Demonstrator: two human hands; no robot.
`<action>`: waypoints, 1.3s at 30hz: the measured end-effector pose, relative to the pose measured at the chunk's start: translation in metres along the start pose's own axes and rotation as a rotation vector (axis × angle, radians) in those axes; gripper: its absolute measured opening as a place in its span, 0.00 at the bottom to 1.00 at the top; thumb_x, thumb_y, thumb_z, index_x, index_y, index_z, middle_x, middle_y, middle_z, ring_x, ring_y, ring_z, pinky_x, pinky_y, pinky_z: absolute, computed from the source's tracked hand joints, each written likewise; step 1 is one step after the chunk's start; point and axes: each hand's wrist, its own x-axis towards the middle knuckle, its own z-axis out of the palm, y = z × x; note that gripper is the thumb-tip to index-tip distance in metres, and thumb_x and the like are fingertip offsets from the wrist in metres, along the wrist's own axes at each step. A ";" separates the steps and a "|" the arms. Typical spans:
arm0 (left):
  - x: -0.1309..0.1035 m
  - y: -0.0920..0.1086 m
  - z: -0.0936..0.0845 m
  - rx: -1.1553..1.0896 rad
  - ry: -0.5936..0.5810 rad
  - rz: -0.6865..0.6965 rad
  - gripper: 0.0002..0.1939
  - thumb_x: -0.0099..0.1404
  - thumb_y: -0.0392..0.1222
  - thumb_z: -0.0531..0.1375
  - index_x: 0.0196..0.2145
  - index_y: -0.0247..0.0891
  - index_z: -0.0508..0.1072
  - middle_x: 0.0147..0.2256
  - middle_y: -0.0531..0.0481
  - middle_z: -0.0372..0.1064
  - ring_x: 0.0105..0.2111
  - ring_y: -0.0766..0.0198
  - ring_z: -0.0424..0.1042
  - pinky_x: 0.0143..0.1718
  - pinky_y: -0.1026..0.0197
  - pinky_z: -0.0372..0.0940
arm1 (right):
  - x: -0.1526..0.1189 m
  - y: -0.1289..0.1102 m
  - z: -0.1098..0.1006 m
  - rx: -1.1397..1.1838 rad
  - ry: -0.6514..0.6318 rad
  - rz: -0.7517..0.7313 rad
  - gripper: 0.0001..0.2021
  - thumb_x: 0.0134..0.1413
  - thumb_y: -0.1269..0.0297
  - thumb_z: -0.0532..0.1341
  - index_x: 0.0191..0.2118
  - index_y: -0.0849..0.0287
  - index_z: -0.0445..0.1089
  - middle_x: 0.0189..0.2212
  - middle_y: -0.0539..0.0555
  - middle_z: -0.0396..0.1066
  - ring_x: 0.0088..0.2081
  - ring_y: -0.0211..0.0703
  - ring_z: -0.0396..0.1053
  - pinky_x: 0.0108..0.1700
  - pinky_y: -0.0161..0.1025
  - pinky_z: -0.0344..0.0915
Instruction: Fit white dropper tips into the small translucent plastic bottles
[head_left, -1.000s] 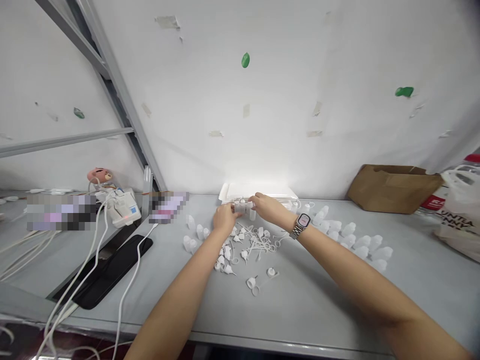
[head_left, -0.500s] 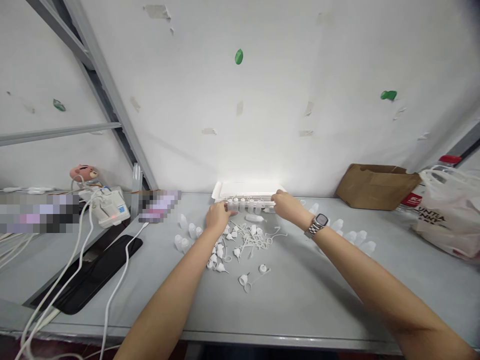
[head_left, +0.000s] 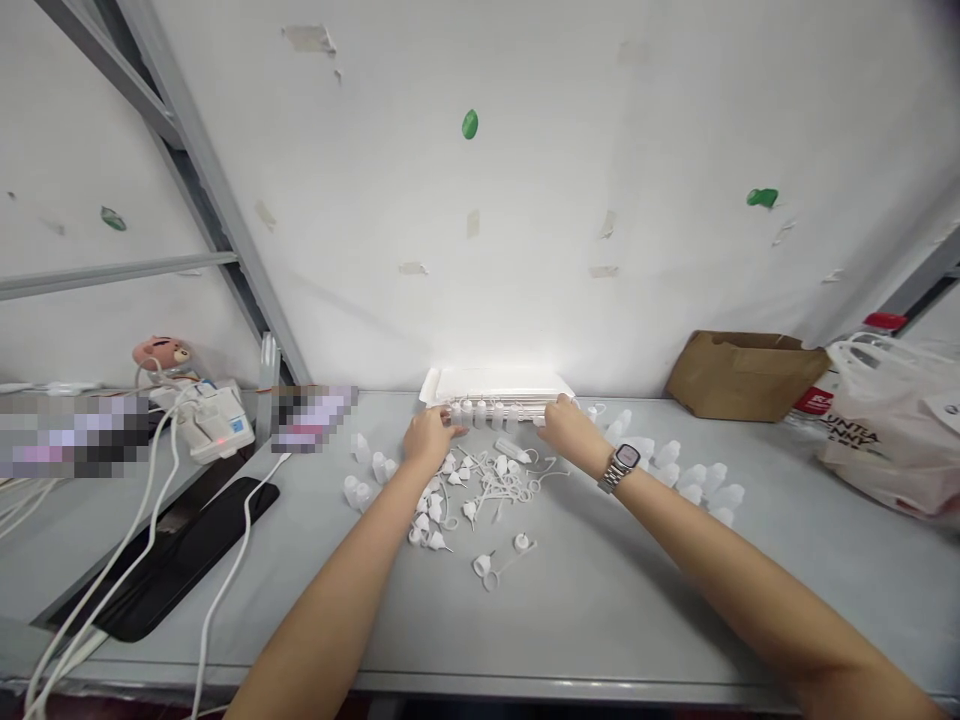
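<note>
At the back of the table, small translucent squeeze bottles (head_left: 480,415) with white tops stand in a row in a narrow rack (head_left: 529,407). My left hand (head_left: 430,438) has its fingers closed around the rack's left end. On the right end, my right hand (head_left: 564,432), with a watch on the wrist, grips with bent fingers; its fingertips are partly hidden. One loose bottle (head_left: 513,451) lies tilted just in front of the row. White needle-tip caps (head_left: 436,541) are scattered nearer me, beside a tangle of white looped strap caps (head_left: 510,485).
More bottles stand at the left (head_left: 361,448) and in a larger group at the right (head_left: 694,475). Behind the rack lies a white tray (head_left: 495,381). A brown paper bag (head_left: 742,375), a plastic bag (head_left: 885,430), a black phone (head_left: 191,560) and cables surround the area.
The loose bottle before the rack has turned from lying level to slanting. Both hands stay at the rack's ends, and the view has shifted slightly.
</note>
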 end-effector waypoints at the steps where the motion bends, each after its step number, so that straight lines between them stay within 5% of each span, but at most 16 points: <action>1: 0.000 0.000 0.000 0.001 -0.002 0.000 0.17 0.50 0.48 0.64 0.38 0.40 0.72 0.40 0.48 0.74 0.42 0.57 0.70 0.36 0.62 0.60 | -0.002 0.001 -0.001 0.014 0.002 0.014 0.09 0.49 0.74 0.54 0.35 0.71 0.70 0.38 0.69 0.67 0.36 0.49 0.68 0.32 0.37 0.59; 10: 0.000 0.000 0.000 0.012 -0.008 0.003 0.18 0.50 0.48 0.64 0.38 0.40 0.72 0.40 0.47 0.73 0.42 0.57 0.69 0.37 0.61 0.60 | 0.005 0.005 0.009 0.247 0.034 0.087 0.09 0.53 0.67 0.53 0.31 0.65 0.68 0.25 0.57 0.71 0.27 0.40 0.67 0.25 0.33 0.52; 24: -0.001 0.000 0.000 0.017 -0.005 0.006 0.17 0.49 0.48 0.64 0.37 0.40 0.72 0.39 0.48 0.74 0.41 0.58 0.70 0.36 0.62 0.60 | 0.018 -0.001 0.030 0.427 0.063 0.046 0.08 0.56 0.66 0.53 0.37 0.64 0.65 0.31 0.56 0.73 0.30 0.37 0.69 0.29 0.30 0.57; 35: 0.000 0.000 0.001 0.024 -0.004 0.015 0.16 0.51 0.49 0.63 0.36 0.40 0.73 0.39 0.47 0.74 0.42 0.58 0.69 0.36 0.62 0.60 | -0.022 0.000 0.009 0.268 0.048 -0.029 0.10 0.54 0.61 0.56 0.31 0.63 0.68 0.35 0.60 0.70 0.36 0.46 0.67 0.33 0.35 0.56; 39: 0.000 0.000 0.001 0.020 -0.003 0.018 0.15 0.51 0.48 0.63 0.36 0.39 0.73 0.38 0.47 0.74 0.41 0.58 0.70 0.35 0.62 0.60 | -0.031 -0.005 0.011 0.254 -0.009 -0.116 0.05 0.50 0.69 0.58 0.27 0.62 0.69 0.31 0.57 0.70 0.35 0.43 0.67 0.33 0.33 0.56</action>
